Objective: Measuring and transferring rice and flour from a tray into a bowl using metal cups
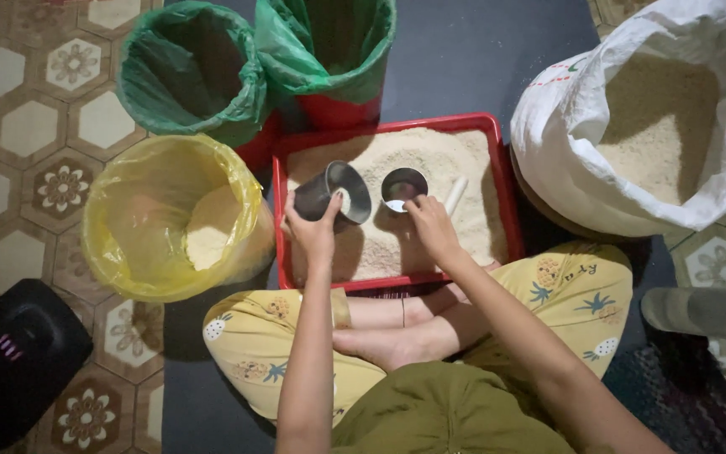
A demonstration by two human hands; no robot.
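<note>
We see our left hand [313, 229] wrapped around a tilted metal cup [334, 192] over the red tray [497, 181], while our right hand [432, 225], just beside, pinches a second cup's [403, 187] rim, both forearms outstretched.

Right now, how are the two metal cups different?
The left cup is tipped sideways in the left hand; the right cup stands upright in the grain. The left cup looks bigger. The right hand only touches the right cup's rim. Both are round, shiny metal.

two metal cups [339, 192], three lined bins [174, 214]
</note>
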